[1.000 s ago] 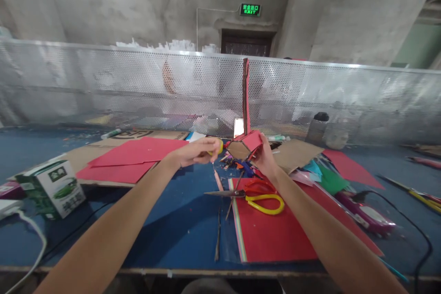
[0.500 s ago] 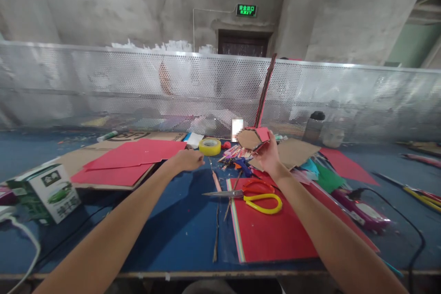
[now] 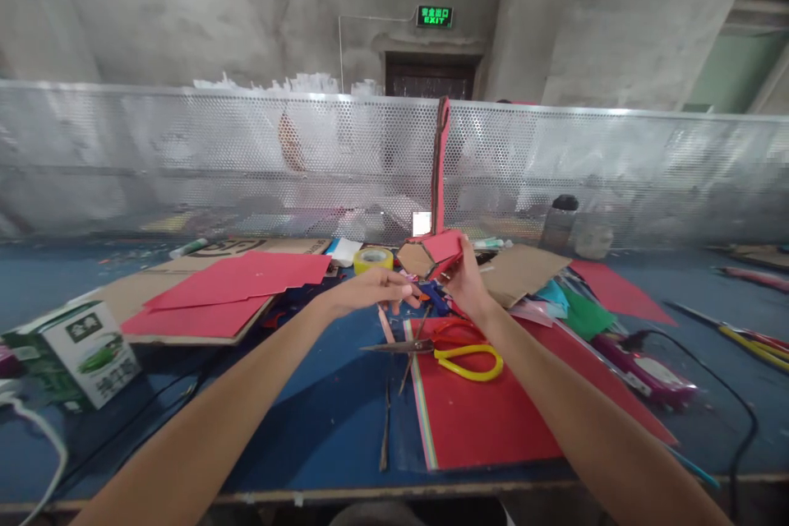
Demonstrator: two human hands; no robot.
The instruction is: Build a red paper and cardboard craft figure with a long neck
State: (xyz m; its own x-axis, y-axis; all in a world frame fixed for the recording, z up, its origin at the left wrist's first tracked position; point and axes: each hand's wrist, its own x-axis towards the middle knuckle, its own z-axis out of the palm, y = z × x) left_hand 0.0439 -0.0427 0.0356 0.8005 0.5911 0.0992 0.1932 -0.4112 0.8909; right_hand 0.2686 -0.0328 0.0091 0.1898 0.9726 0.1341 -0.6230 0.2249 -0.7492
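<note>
My right hand (image 3: 468, 283) grips a red and brown cardboard craft piece (image 3: 445, 248) by its right side. It has a box-like body with a bare brown angular face, and a long narrow red strip (image 3: 440, 164) rises nearly upright from it. My left hand (image 3: 376, 289) hovers just left of and below the piece, fingers loosely stretched and apart, with nothing seen in them. Below the hands, scissors (image 3: 468, 363) with red and yellow handles lie across a stack of red paper (image 3: 493, 419). A pink craft knife or pen (image 3: 385, 325) lies near their blades.
Yellow tape (image 3: 373, 259) sits behind my left hand. Red sheets (image 3: 228, 283) on cardboard and a green-white carton (image 3: 74, 357) lie left. To the right are brown cardboard (image 3: 523, 273), a purple device (image 3: 647, 374) with a black cable, and more scissors (image 3: 733, 333). A perforated metal partition (image 3: 246, 156) closes the back.
My left hand has moved right, towards the craft piece, and its fingers have loosened from a closed pose. My right hand has shifted the piece left and turned it, so the strip stands straighter.
</note>
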